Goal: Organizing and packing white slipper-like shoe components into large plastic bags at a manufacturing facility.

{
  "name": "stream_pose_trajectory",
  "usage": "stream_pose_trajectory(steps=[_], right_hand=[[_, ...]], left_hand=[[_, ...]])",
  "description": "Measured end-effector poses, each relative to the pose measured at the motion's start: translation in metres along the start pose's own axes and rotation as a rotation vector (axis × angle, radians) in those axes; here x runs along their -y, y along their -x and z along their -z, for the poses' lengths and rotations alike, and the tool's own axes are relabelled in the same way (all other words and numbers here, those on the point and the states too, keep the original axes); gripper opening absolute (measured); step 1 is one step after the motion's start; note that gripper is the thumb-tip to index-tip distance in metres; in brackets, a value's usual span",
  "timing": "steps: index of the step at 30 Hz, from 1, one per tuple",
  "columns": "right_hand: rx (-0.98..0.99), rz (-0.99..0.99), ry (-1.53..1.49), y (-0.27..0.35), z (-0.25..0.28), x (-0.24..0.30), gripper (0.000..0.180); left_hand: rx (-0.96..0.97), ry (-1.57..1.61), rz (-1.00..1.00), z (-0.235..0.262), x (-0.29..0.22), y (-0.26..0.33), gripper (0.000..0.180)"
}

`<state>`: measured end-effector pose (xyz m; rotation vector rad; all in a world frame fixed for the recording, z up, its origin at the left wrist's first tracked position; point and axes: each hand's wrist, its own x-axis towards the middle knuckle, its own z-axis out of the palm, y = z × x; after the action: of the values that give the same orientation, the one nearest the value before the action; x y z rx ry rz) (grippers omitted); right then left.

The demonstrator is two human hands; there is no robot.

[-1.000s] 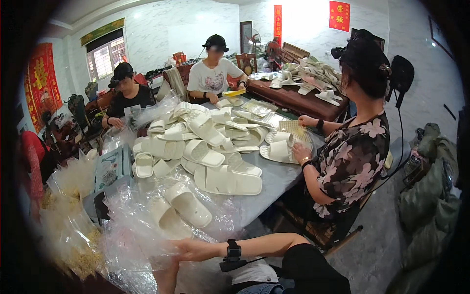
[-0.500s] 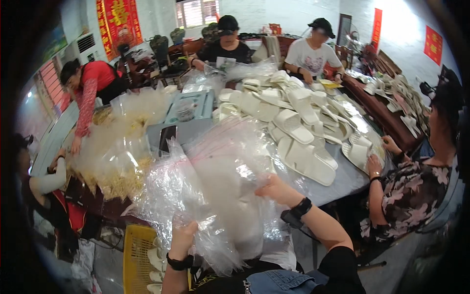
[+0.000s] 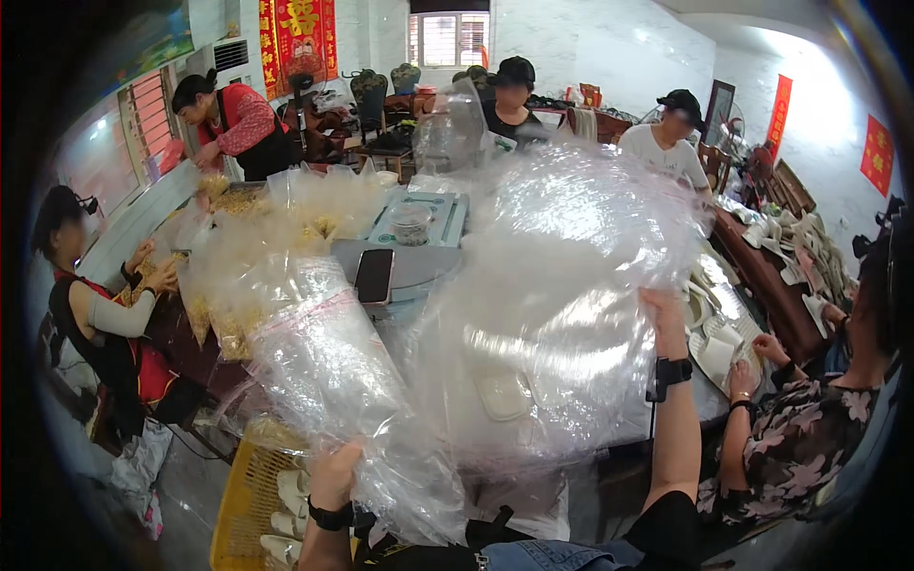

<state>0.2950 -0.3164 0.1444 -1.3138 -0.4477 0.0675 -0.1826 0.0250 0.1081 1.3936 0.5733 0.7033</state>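
Left grip (image 3: 333, 473) and right grip (image 3: 665, 312) clamp clear plastic bags (image 3: 562, 276), blurring a pale slipper (image 3: 504, 395) behind

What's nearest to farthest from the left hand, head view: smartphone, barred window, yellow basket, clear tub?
1. Yellow basket: just left of the left hand.
2. Smartphone: ahead, slightly right.
3. Clear tub: beyond the smartphone.
4. Barred window: far wall.

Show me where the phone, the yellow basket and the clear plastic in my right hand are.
Phone (image 3: 375, 276): head view, on the middle of its dark screen.
Yellow basket (image 3: 251, 483): head view, on its perforated side wall.
Clear plastic (image 3: 576, 252): head view, on the middle of its raised part.
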Motion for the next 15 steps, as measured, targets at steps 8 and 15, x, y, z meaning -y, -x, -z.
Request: stream_pose_trajectory(steps=[8,15], right_hand=[[-0.226,0.740,1.139,-0.057,0.064,-0.110,0.025],[-0.307,0.033,-0.351,-0.057,0.005,-0.124,0.019]], left_hand=[[0.213,-1.078,-0.835,0.006,0.010,-0.022,0.016],[0.248,-0.673,-0.601,-0.016,0.035,-0.040,0.017]])
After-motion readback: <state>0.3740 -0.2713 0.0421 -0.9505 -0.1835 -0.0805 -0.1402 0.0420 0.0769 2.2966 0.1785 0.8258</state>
